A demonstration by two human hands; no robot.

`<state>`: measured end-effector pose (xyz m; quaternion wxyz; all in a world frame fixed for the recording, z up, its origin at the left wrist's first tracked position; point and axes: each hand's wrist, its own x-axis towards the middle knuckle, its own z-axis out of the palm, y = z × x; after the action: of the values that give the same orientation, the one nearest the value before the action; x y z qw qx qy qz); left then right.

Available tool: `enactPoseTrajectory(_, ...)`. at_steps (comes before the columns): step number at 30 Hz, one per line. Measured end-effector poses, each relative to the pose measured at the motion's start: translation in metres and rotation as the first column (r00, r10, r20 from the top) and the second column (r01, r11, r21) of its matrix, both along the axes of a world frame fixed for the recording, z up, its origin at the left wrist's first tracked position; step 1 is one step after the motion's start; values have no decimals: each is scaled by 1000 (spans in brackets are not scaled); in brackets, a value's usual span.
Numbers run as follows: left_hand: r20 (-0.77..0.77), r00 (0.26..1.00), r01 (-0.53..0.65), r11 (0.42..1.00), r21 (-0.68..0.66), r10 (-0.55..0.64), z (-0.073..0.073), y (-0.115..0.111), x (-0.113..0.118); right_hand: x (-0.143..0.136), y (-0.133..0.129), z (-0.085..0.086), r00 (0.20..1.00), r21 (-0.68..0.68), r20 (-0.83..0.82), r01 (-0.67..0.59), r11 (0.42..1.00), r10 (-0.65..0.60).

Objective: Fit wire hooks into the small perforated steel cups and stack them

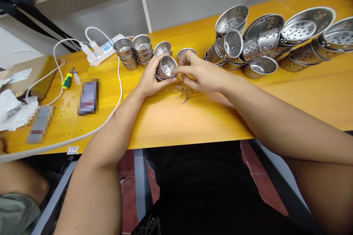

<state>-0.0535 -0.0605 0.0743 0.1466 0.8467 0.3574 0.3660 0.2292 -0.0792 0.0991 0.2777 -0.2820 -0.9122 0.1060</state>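
Note:
My left hand is wrapped round a small perforated metal cup, which is tilted with its mouth towards me. The fingers of my right hand are bent together at the cup's right rim; what they pinch, if anything, is too small to make out. Thin curved wire pieces lie on the yellow table just below my hands. Behind my left hand stands another metal cup, and one more cup is partly hidden by my right hand.
Stacked cups stand left of my hands, beside a power strip with white cables. Many nested perforated cups fill the back right. Further left are a screwdriver, a phone and a cardboard box. A person's leg shows lower left.

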Motion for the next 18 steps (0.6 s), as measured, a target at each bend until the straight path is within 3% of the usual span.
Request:
enactPoseTrajectory(4,5,999,47,999,-14,-47,1,-1,1,2,3,0,1000,-71,-4,-17,997,16)
enactPoseTrajectory(11,-35,999,27,999,-33,-28,-4,1,4,-1,-2,7,999,-51,-39,23,998,-25)
enactPoseTrajectory(18,-40,996,78,997,-3,-78,0,0,4,-4,3,-2,994,-43,-110,-10,999,5)
